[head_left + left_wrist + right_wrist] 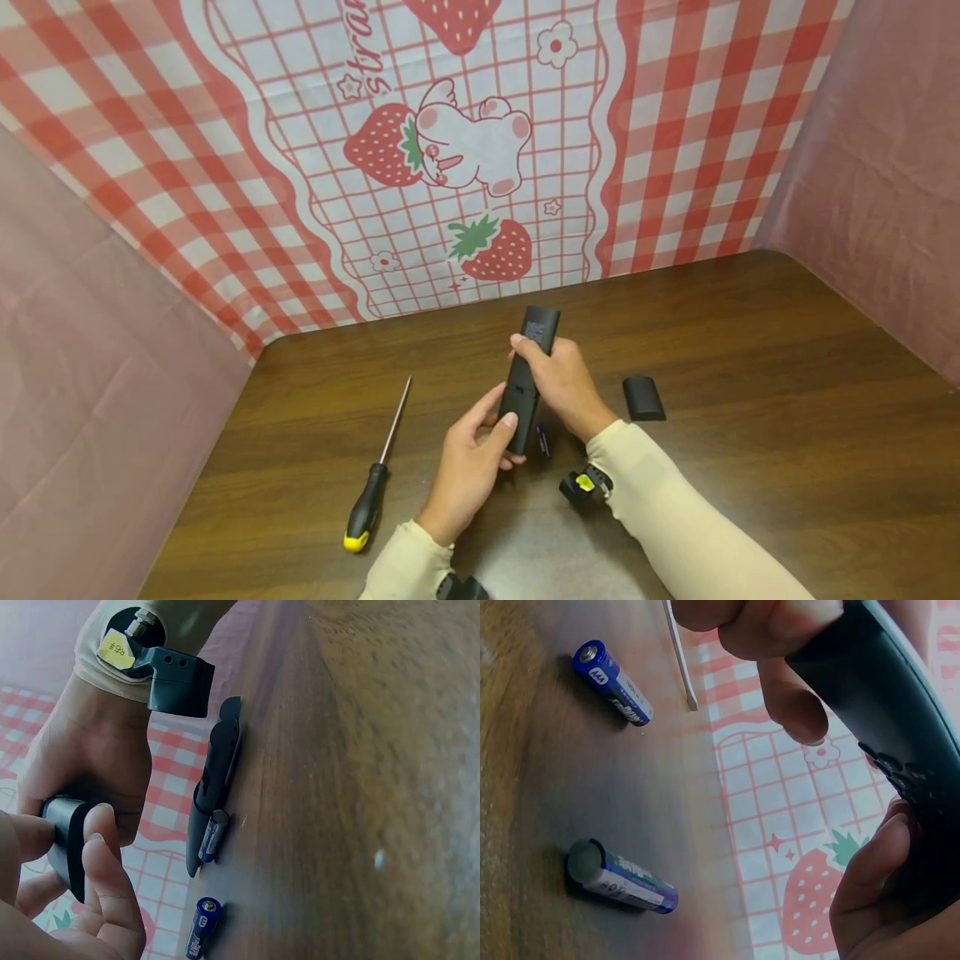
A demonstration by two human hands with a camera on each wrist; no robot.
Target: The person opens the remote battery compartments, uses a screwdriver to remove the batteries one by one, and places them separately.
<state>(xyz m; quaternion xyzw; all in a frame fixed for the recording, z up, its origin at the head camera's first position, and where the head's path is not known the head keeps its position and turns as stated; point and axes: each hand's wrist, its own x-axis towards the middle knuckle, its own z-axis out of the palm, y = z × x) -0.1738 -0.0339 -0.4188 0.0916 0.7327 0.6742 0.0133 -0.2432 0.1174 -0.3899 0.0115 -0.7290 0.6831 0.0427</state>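
Both hands hold a slim black remote control (522, 377) above the table, its labelled back facing up. My left hand (471, 458) grips the lower end, thumb lying on the section below a crosswise seam. The right hand (567, 382) holds the upper half, with its thumb across the back near the label. In the right wrist view, small buttons (894, 771) show on the remote's underside. Two blue AAA batteries lie apart on the table below: one battery (613, 684) near the screwdriver's tip, another battery (622, 879) farther from it.
A screwdriver (367, 508) with a black and yellow handle lies left of the hands. A curved black piece (643, 398) rests on the wooden table (787, 433) to the right. Behind the table hangs a strawberry-print cloth (675, 125).
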